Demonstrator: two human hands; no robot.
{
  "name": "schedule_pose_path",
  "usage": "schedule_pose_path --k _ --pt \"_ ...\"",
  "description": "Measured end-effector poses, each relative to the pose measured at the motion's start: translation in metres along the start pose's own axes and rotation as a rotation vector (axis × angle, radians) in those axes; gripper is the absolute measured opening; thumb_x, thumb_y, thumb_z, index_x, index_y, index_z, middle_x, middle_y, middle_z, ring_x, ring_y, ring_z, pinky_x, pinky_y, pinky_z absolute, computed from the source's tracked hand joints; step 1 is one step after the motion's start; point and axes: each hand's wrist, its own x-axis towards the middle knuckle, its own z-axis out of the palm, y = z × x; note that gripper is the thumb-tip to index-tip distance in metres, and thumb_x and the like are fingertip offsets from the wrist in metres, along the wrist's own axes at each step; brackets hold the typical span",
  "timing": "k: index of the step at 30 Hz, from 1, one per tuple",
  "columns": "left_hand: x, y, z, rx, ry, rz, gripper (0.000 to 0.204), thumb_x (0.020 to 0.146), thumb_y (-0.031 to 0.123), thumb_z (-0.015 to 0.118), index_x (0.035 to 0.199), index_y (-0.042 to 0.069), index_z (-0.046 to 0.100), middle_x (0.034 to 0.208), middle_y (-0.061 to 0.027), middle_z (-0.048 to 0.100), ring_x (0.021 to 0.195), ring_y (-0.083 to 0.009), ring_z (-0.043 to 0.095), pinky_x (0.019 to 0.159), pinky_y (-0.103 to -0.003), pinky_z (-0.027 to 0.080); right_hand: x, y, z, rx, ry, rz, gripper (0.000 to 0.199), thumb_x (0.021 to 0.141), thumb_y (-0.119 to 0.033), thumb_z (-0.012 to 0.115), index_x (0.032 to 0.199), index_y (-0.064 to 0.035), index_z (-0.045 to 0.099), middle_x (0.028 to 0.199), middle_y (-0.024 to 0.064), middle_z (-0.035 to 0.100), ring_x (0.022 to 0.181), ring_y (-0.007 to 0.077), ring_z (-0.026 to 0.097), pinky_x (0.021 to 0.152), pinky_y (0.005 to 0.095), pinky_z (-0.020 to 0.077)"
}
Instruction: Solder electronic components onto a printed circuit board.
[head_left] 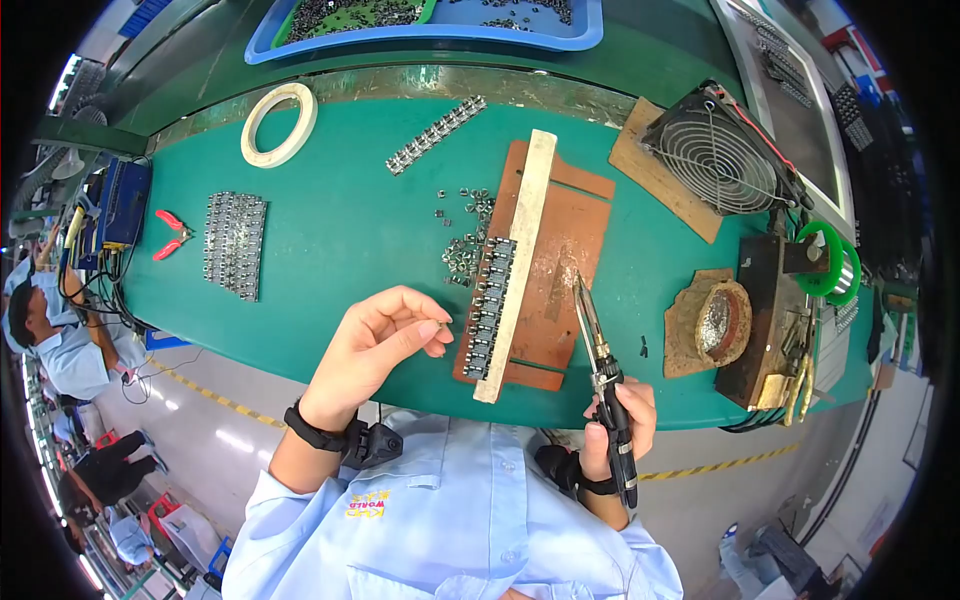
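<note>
A tiny metal part [441, 324] is pinched in the left hand [375, 345] near the worktop's [330, 230] front edge. The right hand [618, 420] is closed round a soldering iron [600, 360]. The part looks set to go in the row on the board [545, 270].

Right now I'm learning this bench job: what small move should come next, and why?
Probably carry the small metal part pinched in the left hand rightward to the row of parts along the wooden strip. The right hand holds the soldering iron with its tip over the brown board, beside that row.
</note>
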Motion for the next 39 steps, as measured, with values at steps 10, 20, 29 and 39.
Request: schedule_pose_path --k 10,20,29,39 --pt "0.004 -0.005 0.003 -0.015 -0.02 -0.074 0.009 0.083 0.001 0.059 0.092 0.002 0.056 0.085 -0.0052 0.061 0.082 -0.0116 0.059 0.075 -0.023 0.046 0.002 0.004 0.001 -0.019 -0.007 -0.038 0.045 0.081 -0.034 0.062 0.11 -0.0025 0.047 0.079 0.0084 0.049 0.063 0.0154 0.047 0.067 0.033 0.0411" --pt "0.009 -0.004 0.009 -0.089 -0.025 -0.127 0.014 0.08 0.0 0.061 0.088 0.004 0.05 0.086 -0.0034 0.058 0.078 -0.0101 0.057 0.073 -0.023 0.046 0.003 0.005 0.001 -0.001 -0.017 -0.045 0.044 0.082 -0.033 0.061 0.11 -0.0025 0.047 0.077 0.0081 0.049 0.063 0.0152 0.047 0.069 0.0341 0.0416" --pt "0.008 -0.005 0.017 -0.099 0.007 -0.106 0.015 0.08 0.0 0.061 0.089 0.004 0.05 0.087 -0.0027 0.058 0.08 -0.009 0.056 0.074 -0.022 0.045 0.004 0.005 -0.001 -0.001 -0.019 -0.046 0.043 0.082 -0.032 0.061 0.11 -0.0028 0.047 0.077 0.0077 0.049 0.063 0.0152 0.047 0.069 0.0342 0.0416" --pt "0.007 -0.003 0.012 -0.066 -0.031 -0.152 0.008 0.08 0.0 0.061 0.085 0.002 0.055 0.085 -0.0024 0.059 0.078 -0.0079 0.056 0.072 -0.02 0.044 0.003 0.001 -0.004 0.017 -0.045 -0.031 0.043 0.081 -0.031 0.063 0.111 -0.0034 0.047 0.077 0.0082 0.049 0.064 0.0158 0.048 0.067 0.0344 0.0413"
